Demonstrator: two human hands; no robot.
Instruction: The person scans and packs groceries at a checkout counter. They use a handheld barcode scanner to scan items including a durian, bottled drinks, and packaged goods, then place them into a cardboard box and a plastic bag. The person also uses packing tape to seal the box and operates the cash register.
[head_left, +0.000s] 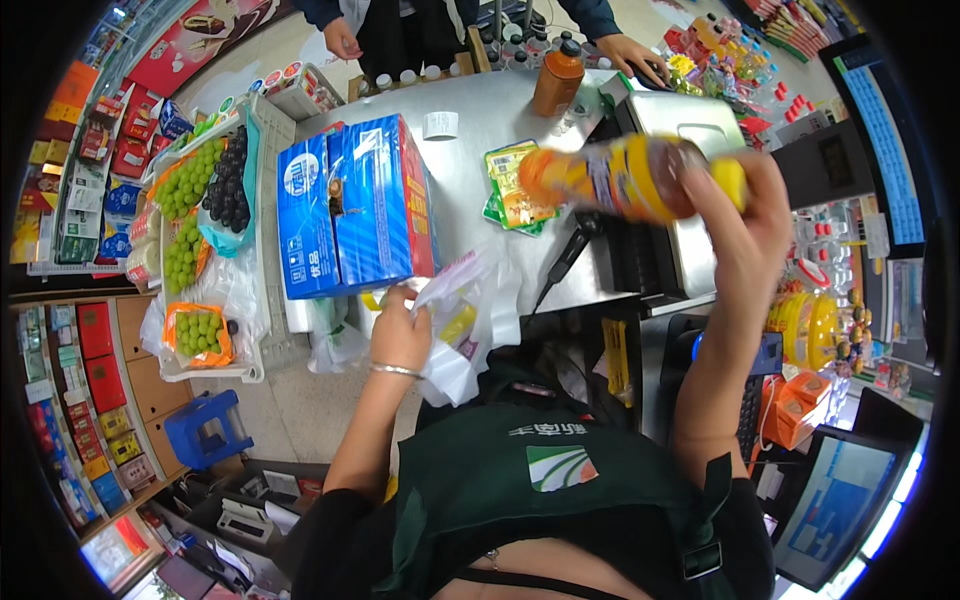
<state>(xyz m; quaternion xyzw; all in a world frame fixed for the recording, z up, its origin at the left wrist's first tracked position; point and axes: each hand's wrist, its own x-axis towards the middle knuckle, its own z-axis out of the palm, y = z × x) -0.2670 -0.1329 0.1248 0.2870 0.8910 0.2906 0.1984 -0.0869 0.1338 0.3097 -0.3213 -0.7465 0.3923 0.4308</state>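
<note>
My right hand (742, 217) grips a plastic drink bottle (615, 176) near its yellow cap. The bottle lies nearly level above the counter, blurred, its base towards the left. In my left hand (401, 334) is the edge of a thin white plastic bag (469, 322), with something yellow showing inside it. Just beyond that hand stands a blue carton (352, 206) with a red side. Partly behind the bottle's base lie flat green and yellow packets (517, 187). A black handheld scanner (574, 251) rests below the bottle.
An orange drink bottle (559, 79) and a paper slip (440, 126) are on the metal counter (461, 176). To the left, a white crate (262, 300) holds packed grapes. Across the counter, a person's hand (634, 56) rests by the far right edge. A blue stool (206, 427) stands on the floor.
</note>
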